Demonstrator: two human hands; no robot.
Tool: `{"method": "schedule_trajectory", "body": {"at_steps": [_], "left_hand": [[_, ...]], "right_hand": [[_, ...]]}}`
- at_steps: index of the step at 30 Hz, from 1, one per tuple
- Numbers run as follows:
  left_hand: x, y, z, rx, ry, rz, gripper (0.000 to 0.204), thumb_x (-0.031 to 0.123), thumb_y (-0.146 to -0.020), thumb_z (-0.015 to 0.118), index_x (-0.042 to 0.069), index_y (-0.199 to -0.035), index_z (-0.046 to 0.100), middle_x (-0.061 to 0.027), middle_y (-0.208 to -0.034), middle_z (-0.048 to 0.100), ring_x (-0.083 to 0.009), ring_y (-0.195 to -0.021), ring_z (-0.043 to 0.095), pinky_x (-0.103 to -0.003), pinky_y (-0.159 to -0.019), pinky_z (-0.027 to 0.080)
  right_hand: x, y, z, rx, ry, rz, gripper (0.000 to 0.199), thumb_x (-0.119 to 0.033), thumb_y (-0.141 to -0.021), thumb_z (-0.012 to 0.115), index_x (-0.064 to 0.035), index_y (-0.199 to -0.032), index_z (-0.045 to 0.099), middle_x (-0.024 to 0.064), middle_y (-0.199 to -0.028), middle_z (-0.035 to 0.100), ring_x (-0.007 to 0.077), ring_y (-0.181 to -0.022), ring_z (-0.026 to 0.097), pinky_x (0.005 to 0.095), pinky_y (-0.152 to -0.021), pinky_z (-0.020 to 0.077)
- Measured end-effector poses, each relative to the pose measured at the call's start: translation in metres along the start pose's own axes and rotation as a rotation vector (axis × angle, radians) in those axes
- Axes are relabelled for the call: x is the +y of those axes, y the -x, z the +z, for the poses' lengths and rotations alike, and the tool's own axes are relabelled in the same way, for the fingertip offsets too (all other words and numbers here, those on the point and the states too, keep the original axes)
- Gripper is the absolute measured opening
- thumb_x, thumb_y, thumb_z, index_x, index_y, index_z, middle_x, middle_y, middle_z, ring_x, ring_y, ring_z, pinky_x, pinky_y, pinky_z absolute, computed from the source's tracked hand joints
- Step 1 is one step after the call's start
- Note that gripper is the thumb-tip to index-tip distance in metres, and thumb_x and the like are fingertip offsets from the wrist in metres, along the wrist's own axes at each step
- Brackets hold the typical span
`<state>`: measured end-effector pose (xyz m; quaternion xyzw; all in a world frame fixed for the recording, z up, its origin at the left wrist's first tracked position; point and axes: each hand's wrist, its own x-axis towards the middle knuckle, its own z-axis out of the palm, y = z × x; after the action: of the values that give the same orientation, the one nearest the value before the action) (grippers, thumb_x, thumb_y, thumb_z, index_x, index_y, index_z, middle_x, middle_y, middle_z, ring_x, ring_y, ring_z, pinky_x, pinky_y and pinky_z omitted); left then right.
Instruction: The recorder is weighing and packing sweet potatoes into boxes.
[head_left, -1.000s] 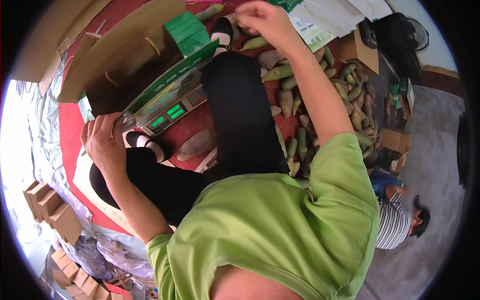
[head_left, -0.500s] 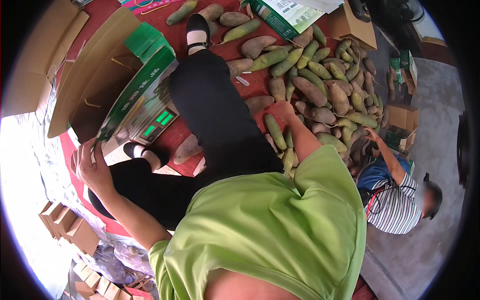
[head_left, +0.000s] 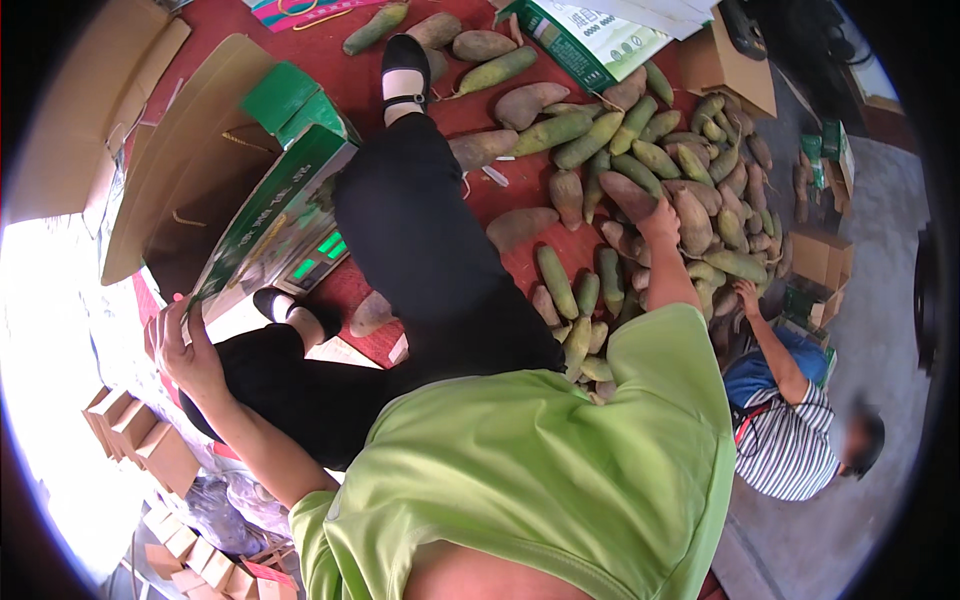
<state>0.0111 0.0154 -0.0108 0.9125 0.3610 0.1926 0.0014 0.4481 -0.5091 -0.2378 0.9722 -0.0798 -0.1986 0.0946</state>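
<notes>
My left hand (head_left: 188,350) pinches the near rim of an open green-and-white carton (head_left: 290,190), whose brown flaps stand up. Under or against the carton's side a scale's lit green display (head_left: 320,256) shows. To the right, my right hand (head_left: 660,228) is closed round the lower end of a reddish-brown radish (head_left: 626,196); my fingertips are partly hidden. That radish lies at the left side of a big heap of green and brownish radishes (head_left: 735,230). Close to my right forearm lie a green radish (head_left: 556,282) and several others.
A co-worker in a striped shirt (head_left: 790,450) reaches into the heap's right side. A printed green-and-white carton (head_left: 590,40) and a brown box (head_left: 728,68) stand beyond the heap. Small brown boxes (head_left: 140,440) are at lower left. My knees are between the carton and the heap.
My right hand has moved right and slightly down from the heap's left edge onto the reddish-brown radish. My left hand stays on the carton's rim. The whole view has shifted slightly.
</notes>
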Motion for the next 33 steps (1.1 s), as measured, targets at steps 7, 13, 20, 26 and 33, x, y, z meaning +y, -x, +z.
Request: {"method": "schedule_trajectory", "body": {"at_steps": [7,13,20,26,33], "left_hand": [[0.009,-0.005,-0.007,-0.006,-0.004,0.025,0.011,0.008,-0.079,0.068,0.004,-0.089,0.066,-0.0074,-0.089,0.067,-0.0264,-0.088,0.060,-0.037,-0.089,0.042],[0.021,-0.012,-0.007,0.039,0.047,0.026,0.008,0.006,-0.076,0.069,0.007,-0.084,0.068,-0.0051,-0.081,0.065,-0.0240,-0.087,0.060,-0.037,-0.090,0.039],[0.017,-0.009,-0.012,0.024,0.064,-0.002,0.009,0.005,-0.075,0.068,0.009,-0.084,0.068,-0.0035,-0.081,0.065,-0.0237,-0.086,0.062,-0.042,-0.096,0.040],[0.017,-0.007,-0.017,0.050,0.081,-0.017,0.007,0.007,-0.075,0.068,0.009,-0.081,0.067,-0.0025,-0.079,0.064,-0.0233,-0.084,0.062,-0.042,-0.095,0.040],[0.016,-0.004,-0.022,0.023,0.123,-0.030,0.004,0.009,-0.076,0.067,0.011,-0.079,0.067,-0.0013,-0.076,0.061,-0.0224,-0.081,0.060,-0.042,-0.093,0.041]], "right_hand": [[0.000,0.007,0.010,0.015,0.110,-0.002,0.074,-0.019,-0.072,0.076,-0.0195,-0.136,0.040,0.0113,-0.136,0.042,0.0337,-0.128,0.041,0.0473,-0.098,0.0465],[0.020,-0.014,0.048,0.108,0.053,-0.078,0.078,-0.022,-0.061,0.084,-0.0061,-0.124,0.042,0.0165,-0.125,0.052,0.0358,-0.120,0.050,0.0459,-0.095,0.0487],[-0.007,0.019,0.059,-0.006,-0.124,-0.172,0.074,-0.029,-0.059,0.085,-0.0007,-0.119,0.052,0.0184,-0.115,0.062,0.0356,-0.106,0.060,0.0433,-0.090,0.0494],[-0.047,0.041,0.056,-0.521,-0.955,0.155,0.073,-0.034,-0.063,0.085,-0.0013,-0.120,0.054,0.0133,-0.116,0.057,0.0294,-0.098,0.058,0.0480,-0.071,0.0511],[-0.088,0.095,-0.013,-0.629,-1.434,-0.025,0.064,-0.030,-0.070,0.080,-0.0013,-0.120,0.054,0.0116,-0.113,0.057,0.0260,-0.097,0.057,0.0459,-0.073,0.0512]]}}
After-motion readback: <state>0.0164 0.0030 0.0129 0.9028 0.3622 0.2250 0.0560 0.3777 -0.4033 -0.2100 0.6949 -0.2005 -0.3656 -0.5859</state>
